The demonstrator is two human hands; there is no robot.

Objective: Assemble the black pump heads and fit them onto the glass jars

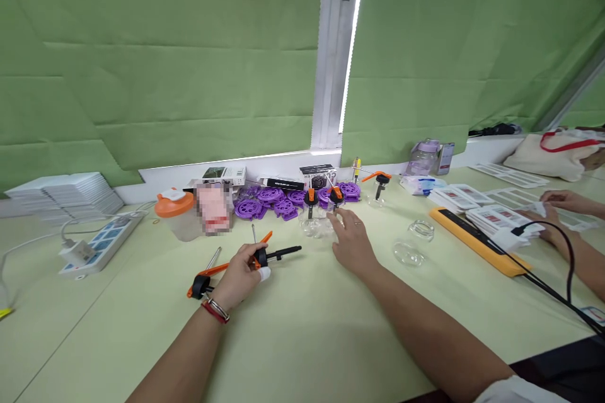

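My left hand (241, 278) is closed around a black-and-orange part with a black rod (286, 252) pointing right; its thumb has a white wrapping. Just behind that wrist lies a similar orange-armed part with a black knob (201, 286). My right hand (353, 244) reaches forward, fingers bent at a clear container with an orange-topped black part (336, 196) standing in it; the fingertips are partly hidden. To the left of those fingers stands another orange-topped black part (310, 199) in a clear container (308, 224). Farther right is a third, with an orange arm (378, 175).
Purple plastic pieces (270, 203) and small boxes line the wall. An orange-lidded jar (174, 217) and a white power strip (101, 245) are at left. Clear rings (409, 253), an orange-yellow power strip (477, 240), printed cards (501, 217) and another person's hands (551, 223) are at right.
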